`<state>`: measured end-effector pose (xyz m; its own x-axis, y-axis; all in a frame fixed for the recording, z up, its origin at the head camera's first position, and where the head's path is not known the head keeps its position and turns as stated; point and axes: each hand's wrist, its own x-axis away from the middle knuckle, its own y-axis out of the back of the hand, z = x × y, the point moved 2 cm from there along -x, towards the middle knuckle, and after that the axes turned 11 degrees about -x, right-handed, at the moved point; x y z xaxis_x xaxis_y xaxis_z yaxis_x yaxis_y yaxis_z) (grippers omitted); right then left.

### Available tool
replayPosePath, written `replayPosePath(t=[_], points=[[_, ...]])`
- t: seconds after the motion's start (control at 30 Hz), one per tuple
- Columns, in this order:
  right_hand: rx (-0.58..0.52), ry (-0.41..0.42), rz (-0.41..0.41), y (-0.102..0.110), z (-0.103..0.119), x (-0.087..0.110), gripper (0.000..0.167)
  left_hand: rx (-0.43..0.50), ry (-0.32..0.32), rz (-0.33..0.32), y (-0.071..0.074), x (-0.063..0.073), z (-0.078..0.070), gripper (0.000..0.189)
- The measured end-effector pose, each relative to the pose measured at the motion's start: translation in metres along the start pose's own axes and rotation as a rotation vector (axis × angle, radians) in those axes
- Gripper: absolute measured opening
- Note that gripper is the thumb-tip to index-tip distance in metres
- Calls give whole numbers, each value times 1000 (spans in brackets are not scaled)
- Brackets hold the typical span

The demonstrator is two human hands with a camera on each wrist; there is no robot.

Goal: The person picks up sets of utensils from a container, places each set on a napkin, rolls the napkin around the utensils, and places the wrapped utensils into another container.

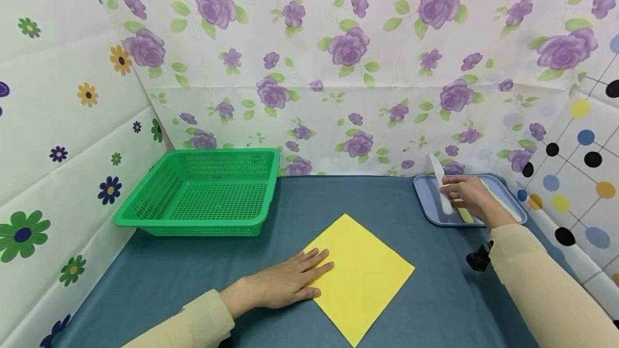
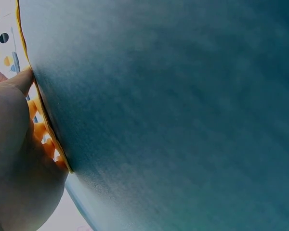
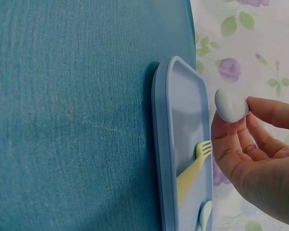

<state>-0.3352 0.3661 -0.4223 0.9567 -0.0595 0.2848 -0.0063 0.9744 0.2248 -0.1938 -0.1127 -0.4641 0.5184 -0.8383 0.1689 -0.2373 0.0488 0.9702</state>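
Observation:
My right hand pinches a white plastic knife between thumb and fingers, above the blue tray. Its pale rounded handle end faces the camera in the right wrist view. Below it in the tray lie a yellow fork and a pale green spoon, partly out of frame there. My left hand rests with spread fingers on the left corner of a yellow square napkin, which lies flat and turned like a diamond. In the left wrist view only the napkin's edge shows beside that hand.
A green perforated plastic basket stands at the back left of the blue-covered table. Flowered sheeting rises behind the table, and dotted sheeting stands close beside the tray on the right.

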Motion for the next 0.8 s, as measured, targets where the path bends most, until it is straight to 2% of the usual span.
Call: replayPosePath(t=[0.3, 0.53, 0.8], points=[[-1, 19, -4, -6, 1, 1, 57, 13, 2, -1, -1, 0, 1, 63], [-12, 44, 50, -7, 3, 3, 58, 18, 1, 2, 1, 0, 0, 63], [-41, 38, 91, -20, 7, 2, 62, 30, 1, 5, -1, 0, 1, 63]])
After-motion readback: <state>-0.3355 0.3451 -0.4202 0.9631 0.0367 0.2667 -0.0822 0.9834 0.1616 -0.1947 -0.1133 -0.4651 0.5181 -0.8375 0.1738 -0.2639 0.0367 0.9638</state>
